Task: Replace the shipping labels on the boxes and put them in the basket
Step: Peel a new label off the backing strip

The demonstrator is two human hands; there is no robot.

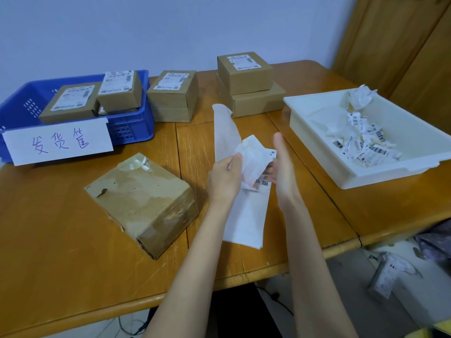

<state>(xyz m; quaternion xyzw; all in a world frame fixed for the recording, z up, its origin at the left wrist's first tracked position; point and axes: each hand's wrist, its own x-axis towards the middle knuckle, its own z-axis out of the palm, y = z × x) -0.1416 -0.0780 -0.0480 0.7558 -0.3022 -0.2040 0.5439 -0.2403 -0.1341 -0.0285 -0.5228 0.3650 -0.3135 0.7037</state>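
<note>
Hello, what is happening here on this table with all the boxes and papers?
A person is relabelling boxes. The left hand and right hand hold a crumpled label above a strip of white backing paper. In front lies a bare box, its old label torn off. The blue basket holds two labelled boxes; more boxes wait at the back. A white tray on the right holds torn label scraps.
</note>
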